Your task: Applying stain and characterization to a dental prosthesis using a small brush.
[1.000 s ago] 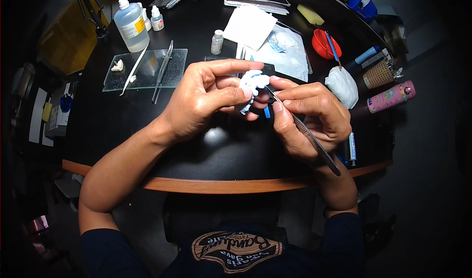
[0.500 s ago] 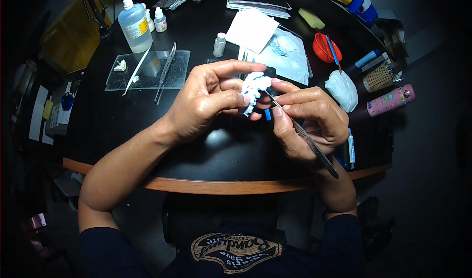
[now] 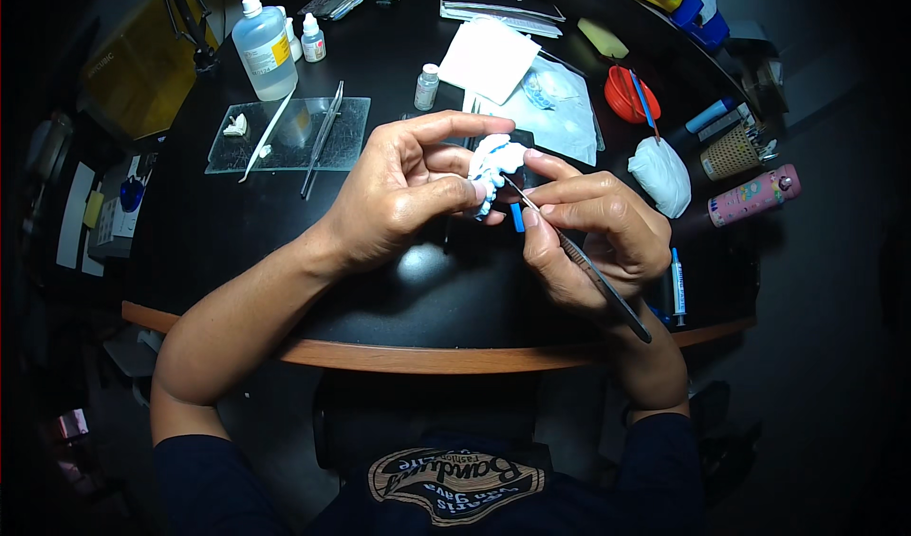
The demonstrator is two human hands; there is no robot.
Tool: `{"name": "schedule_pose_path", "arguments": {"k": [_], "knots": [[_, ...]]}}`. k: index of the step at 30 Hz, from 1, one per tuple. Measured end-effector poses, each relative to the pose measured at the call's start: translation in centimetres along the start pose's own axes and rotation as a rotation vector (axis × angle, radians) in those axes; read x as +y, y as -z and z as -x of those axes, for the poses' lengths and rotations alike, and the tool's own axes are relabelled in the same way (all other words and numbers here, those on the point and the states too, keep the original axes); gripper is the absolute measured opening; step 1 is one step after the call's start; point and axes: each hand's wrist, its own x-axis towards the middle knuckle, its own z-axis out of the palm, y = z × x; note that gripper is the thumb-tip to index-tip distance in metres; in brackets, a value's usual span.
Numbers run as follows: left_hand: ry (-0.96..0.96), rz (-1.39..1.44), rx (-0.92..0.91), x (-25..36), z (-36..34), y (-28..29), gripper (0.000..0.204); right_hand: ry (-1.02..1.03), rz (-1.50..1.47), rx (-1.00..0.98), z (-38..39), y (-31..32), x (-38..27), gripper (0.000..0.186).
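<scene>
Since the last frames, we see only small moves: the slim dark metal tool (image 3: pixel 598 275) in our right hand (image 3: pixel 617 223) has its tip shifted a little left and lower against the white-and-blue piece (image 3: pixel 495 155), now nearer the scalloped side and our left thumb. The piece itself looks turned slightly, broad face more toward us. Our left hand (image 3: pixel 394 185) holds about the same pose. Judgement: attention is on that scalloped side now, fine local work, grip not changing.

Fingers: left thumb and fingers pinch the piece, index stretched along its upper edge, thumb pressed on the lower left, others partly hidden behind it. Right thumb and index pinch the tool near its ribbed grip; one right fingertip sits right by the piece's right edge, can't tell if touching.

Piece is held up between both hands, above the dark desk (image 3: pixel 380 318). Looks white with pale blue shading, lumpy and irregular: smooth broad upper part, bumpy scalloped edge lower down. Top is nearly blown out by the light, so fine surface detail is lost. Can't confirm tip contact; it's at the edge.
</scene>
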Motion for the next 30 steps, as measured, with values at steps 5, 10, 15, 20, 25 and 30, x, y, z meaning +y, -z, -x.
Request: {"name": "schedule_pose_path", "arguments": {"k": [5,10,15,20,25,30], "knots": [[0.041,0.012,-0.019,0.0,-0.1,0.2,0.063,0.011,0.016,0.005,0.0,0.0,0.1,0.012],[0.020,0.077,-0.016,-0.1,-0.1,0.1,0.069,0.012,0.008,0.003,0.0,0.0,0.0,0.011],[0.003,0.063,-0.028,-0.3,-0.2,0.3,0.071,0.013,0.002,-0.008,0.1,0.2,0.1,0.011],[-0.004,0.063,-0.016,-0.2,-0.1,0.1,0.072,-0.001,0.002,-0.047,0.2,0.5,-0.3,0.012],[-0.072,-0.005,0.032,-0.5,-0.1,0.0,0.070,0.011,0.039,0.079,0.3,0.0,-0.2,0.013],[-0.083,0.063,0.056,-0.1,0.0,-0.2,0.066,-0.018,-0.069,0.126,0.6,-0.4,-0.5,0.014]]}}
